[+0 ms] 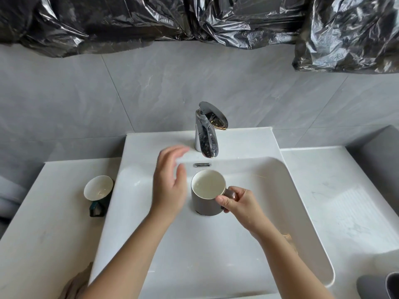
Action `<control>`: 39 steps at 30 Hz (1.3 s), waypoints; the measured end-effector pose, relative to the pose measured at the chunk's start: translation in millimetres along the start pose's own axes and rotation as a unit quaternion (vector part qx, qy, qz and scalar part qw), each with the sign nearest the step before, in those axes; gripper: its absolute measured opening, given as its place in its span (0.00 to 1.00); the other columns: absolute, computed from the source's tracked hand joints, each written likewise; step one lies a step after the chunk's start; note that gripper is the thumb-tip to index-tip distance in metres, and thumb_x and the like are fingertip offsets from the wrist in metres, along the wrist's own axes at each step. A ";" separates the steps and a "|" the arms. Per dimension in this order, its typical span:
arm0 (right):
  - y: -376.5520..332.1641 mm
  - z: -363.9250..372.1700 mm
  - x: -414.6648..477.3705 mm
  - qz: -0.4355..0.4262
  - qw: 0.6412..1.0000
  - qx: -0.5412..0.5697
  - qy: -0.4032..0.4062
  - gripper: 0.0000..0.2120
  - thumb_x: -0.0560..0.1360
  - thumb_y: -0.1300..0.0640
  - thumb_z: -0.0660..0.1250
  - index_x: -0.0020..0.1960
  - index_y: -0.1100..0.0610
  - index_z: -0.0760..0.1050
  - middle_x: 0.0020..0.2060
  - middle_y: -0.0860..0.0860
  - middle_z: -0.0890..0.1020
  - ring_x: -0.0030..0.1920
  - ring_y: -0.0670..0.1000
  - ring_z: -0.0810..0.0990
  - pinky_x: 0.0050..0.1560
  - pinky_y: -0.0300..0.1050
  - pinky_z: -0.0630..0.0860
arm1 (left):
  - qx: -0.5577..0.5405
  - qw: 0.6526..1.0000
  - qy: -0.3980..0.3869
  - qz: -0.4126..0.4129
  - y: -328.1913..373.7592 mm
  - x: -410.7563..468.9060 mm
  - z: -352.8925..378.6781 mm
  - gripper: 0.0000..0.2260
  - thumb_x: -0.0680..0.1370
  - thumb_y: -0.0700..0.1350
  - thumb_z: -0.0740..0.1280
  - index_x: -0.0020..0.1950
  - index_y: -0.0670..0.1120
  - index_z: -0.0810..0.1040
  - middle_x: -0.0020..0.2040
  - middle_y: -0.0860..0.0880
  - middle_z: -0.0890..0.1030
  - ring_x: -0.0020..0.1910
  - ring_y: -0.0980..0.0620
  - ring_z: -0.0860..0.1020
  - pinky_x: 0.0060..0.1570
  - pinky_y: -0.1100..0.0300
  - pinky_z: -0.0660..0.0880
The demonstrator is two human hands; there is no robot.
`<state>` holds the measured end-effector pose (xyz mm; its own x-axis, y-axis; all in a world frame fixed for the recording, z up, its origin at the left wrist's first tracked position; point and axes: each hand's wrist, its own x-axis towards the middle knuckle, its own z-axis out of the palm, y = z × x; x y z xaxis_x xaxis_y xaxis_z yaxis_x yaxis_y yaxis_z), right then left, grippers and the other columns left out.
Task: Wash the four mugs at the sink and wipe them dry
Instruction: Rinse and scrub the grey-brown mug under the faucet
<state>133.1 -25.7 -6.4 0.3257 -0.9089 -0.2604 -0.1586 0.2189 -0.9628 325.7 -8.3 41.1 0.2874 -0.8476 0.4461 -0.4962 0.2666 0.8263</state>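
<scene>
A grey mug [205, 201] with a white inside is held upright over the white sink basin [280, 190], below the chrome faucet [206, 134]. My right hand [237, 203] pinches its handle. My left hand [170, 182] hovers just left of the mug, fingers relaxed and blurred, reaching up toward the faucet without touching it. A dark green mug [98, 190] with a white inside stands on the counter left of the basin. At the bottom right corner a grey mug [393, 285] is partly cut off by the frame edge.
The white counter [334, 190] extends on both sides of the basin. Crumpled black plastic sheeting [194, 18] hangs along the grey tiled wall above. A brown object [75, 283] shows at the bottom left edge.
</scene>
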 end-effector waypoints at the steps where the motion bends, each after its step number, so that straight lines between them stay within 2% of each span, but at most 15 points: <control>1: -0.4 -0.3 -2.2 0.012 1.000 0.012 -0.004 0.17 0.68 0.50 0.76 0.35 0.61 0.72 0.28 0.50 0.73 0.35 0.53 0.74 0.40 0.47 0.71 | -0.016 0.998 -0.005 -0.067 -10.0 -15.3 -3.4 0.14 0.75 0.39 0.58 0.58 0.49 0.76 0.58 0.52 0.78 0.61 0.55 0.75 0.57 0.65 0.72; 2: -0.3 0.3 -4.4 0.026 0.999 0.031 -0.007 0.18 0.70 0.52 0.76 0.37 0.64 0.72 0.28 0.50 0.74 0.35 0.54 0.75 0.40 0.45 0.73 | -0.039 0.989 -0.044 -0.135 -18.7 -28.6 -4.7 0.13 0.75 0.43 0.59 0.57 0.51 0.76 0.56 0.54 0.79 0.60 0.55 0.76 0.55 0.67 0.72; 4: -1.4 6.0 -10.7 0.047 0.997 0.066 -0.018 0.16 0.75 0.57 0.73 0.35 0.62 0.70 0.25 0.47 0.71 0.34 0.55 0.75 0.37 0.43 0.74 | -0.118 0.954 -0.152 -0.230 -33.7 -47.2 -5.9 0.14 0.75 0.50 0.60 0.59 0.52 0.75 0.57 0.58 0.80 0.61 0.59 0.76 0.57 0.66 0.72; 6: -3.4 15.4 -17.8 0.080 0.990 0.111 -0.029 0.19 0.75 0.55 0.72 0.32 0.55 0.66 0.25 0.47 0.66 0.31 0.52 0.70 0.36 0.42 0.73 | -0.181 0.922 -0.223 -0.261 -37.9 -56.1 -8.9 0.17 0.76 0.53 0.61 0.64 0.52 0.73 0.60 0.60 0.79 0.62 0.64 0.74 0.57 0.70 0.70; 7: -4.6 21.0 -21.6 0.098 0.985 0.142 -0.031 0.19 0.74 0.53 0.72 0.31 0.54 0.65 0.25 0.47 0.63 0.30 0.51 0.66 0.35 0.42 0.72 | -0.184 0.916 -0.242 -0.261 -37.6 -58.6 -10.7 0.20 0.75 0.55 0.62 0.66 0.51 0.71 0.62 0.59 0.78 0.63 0.65 0.74 0.56 0.72 0.69; 9: -5.2 31.4 -28.2 0.135 0.969 0.204 -0.029 0.17 0.73 0.50 0.69 0.32 0.54 0.66 0.25 0.48 0.61 0.28 0.49 0.62 0.34 0.42 0.70 | -0.165 0.915 -0.251 -0.269 -36.8 -63.4 -14.6 0.27 0.71 0.62 0.64 0.66 0.51 0.71 0.62 0.57 0.78 0.62 0.62 0.75 0.54 0.72 0.70; 13: -3.4 48.8 -36.4 0.217 0.936 0.276 -0.004 0.13 0.79 0.50 0.65 0.39 0.55 0.70 0.25 0.47 0.59 0.26 0.47 0.60 0.31 0.41 0.70 | -0.065 0.910 -0.241 -0.330 -32.4 -61.4 -23.4 0.30 0.64 0.70 0.62 0.57 0.53 0.76 0.53 0.54 0.81 0.55 0.55 0.78 0.48 0.64 0.73; 16: -2.5 58.4 -41.8 0.284 0.915 0.286 0.015 0.15 0.79 0.47 0.65 0.40 0.56 0.72 0.26 0.48 0.58 0.26 0.47 0.60 0.29 0.40 0.72 | 0.046 0.880 -0.285 -0.378 -31.1 -57.7 -27.0 0.29 0.64 0.72 0.59 0.49 0.50 0.77 0.47 0.52 0.81 0.48 0.52 0.79 0.45 0.58 0.72; 19: -4.9 61.5 -45.6 0.336 0.901 0.273 0.008 0.17 0.79 0.46 0.65 0.37 0.55 0.71 0.25 0.48 0.59 0.24 0.46 0.62 0.28 0.39 0.75 | 0.057 0.840 -0.319 -0.435 -35.2 -59.9 -31.8 0.34 0.62 0.75 0.57 0.52 0.49 0.77 0.49 0.48 0.82 0.48 0.49 0.81 0.47 0.54 0.76; 22: -6.2 60.7 -44.3 0.382 0.878 0.287 0.002 0.18 0.80 0.49 0.66 0.34 0.54 0.69 0.23 0.47 0.61 0.22 0.46 0.64 0.28 0.40 0.78 | 0.039 0.799 -0.339 -0.494 -36.3 -60.8 -35.0 0.31 0.69 0.73 0.57 0.56 0.50 0.78 0.50 0.46 0.83 0.49 0.47 0.83 0.45 0.54 0.79; 24: -5.8 59.5 -42.7 0.406 0.860 0.309 -0.004 0.18 0.80 0.53 0.65 0.33 0.55 0.67 0.22 0.48 0.63 0.21 0.46 0.67 0.28 0.42 0.80 | 0.035 0.776 -0.335 -0.534 -34.5 -60.2 -34.7 0.27 0.76 0.69 0.56 0.55 0.48 0.78 0.48 0.44 0.84 0.48 0.45 0.83 0.46 0.53 0.79; 27: -3.7 56.5 -42.6 0.436 0.829 0.349 -0.036 0.20 0.80 0.58 0.62 0.30 0.58 0.68 0.24 0.49 0.66 0.24 0.47 0.71 0.33 0.48 0.84 | 0.021 0.724 -0.325 -0.608 -32.1 -57.2 -36.2 0.24 0.76 0.68 0.59 0.52 0.47 0.75 0.47 0.40 0.83 0.43 0.39 0.83 0.45 0.52 0.79; 31: 0.2 52.8 -43.4 0.446 0.779 0.434 -0.076 0.19 0.80 0.62 0.60 0.32 0.64 0.75 0.26 0.51 0.70 0.25 0.50 0.76 0.36 0.59 0.84 | -0.017 0.669 -0.345 -0.659 -34.4 -54.2 -43.7 0.28 0.75 0.67 0.61 0.58 0.43 0.75 0.49 0.37 0.83 0.44 0.35 0.83 0.45 0.48 0.80; 36: 0.3 50.8 -43.4 0.446 0.751 0.480 -0.086 0.18 0.81 0.60 0.59 0.35 0.67 0.75 0.27 0.53 0.72 0.26 0.53 0.78 0.36 0.64 0.82 | -0.056 0.640 -0.376 -0.667 -33.3 -51.9 -51.9 0.29 0.78 0.66 0.59 0.61 0.41 0.74 0.47 0.37 0.84 0.44 0.31 0.82 0.45 0.45 0.81; 39: -0.5 51.4 -43.0 0.442 0.762 0.466 -0.085 0.19 0.81 0.60 0.59 0.35 0.66 0.75 0.27 0.53 0.72 0.26 0.52 0.78 0.36 0.63 0.83 | -0.059 0.655 -0.379 -0.651 -33.6 -53.8 -53.1 0.28 0.77 0.66 0.59 0.61 0.43 0.74 0.48 0.37 0.84 0.46 0.32 0.82 0.48 0.45 0.80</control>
<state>167.1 31.5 1.5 0.6044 -0.2183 -0.7662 0.3177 0.9480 -0.0194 370.3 52.7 7.6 -0.1065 -0.3646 -0.9251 -0.1548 -0.9129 0.3776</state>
